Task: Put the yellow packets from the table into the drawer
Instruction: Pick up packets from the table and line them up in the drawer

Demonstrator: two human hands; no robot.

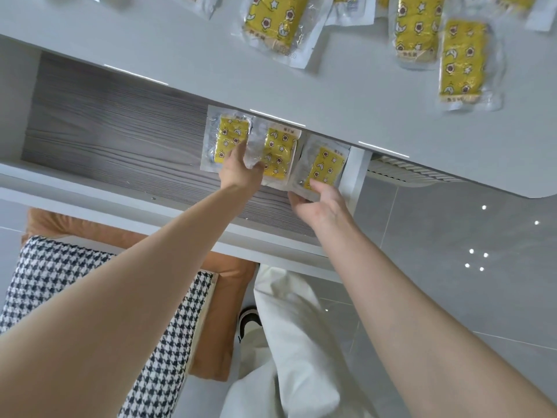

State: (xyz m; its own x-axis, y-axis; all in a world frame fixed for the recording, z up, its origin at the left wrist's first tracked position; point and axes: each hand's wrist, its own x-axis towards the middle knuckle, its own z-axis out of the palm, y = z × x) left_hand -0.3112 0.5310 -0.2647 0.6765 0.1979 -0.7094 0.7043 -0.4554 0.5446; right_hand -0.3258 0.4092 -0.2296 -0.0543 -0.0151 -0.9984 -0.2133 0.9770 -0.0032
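The drawer (114, 140) stands pulled out below the white table (187, 55), its floor grey wood grain. Three yellow packets in clear wrap lie at its right end. My left hand (241, 173) rests with straight fingers on the left packet (226, 137) and the middle packet (278, 152). My right hand (316, 203) pinches the lower edge of the right packet (325, 165), thumb on top, against the drawer's right wall. Several more yellow packets lie on the table, among them one (272, 18) at top centre and another (461, 61) at the right.
A chair with a houndstooth cushion (90, 297) and tan seat (223, 297) stands left of my legs. White trousers (289, 342) and a black shoe (248, 322) are over the grey tiled floor (452, 251). The drawer's left part is bare.
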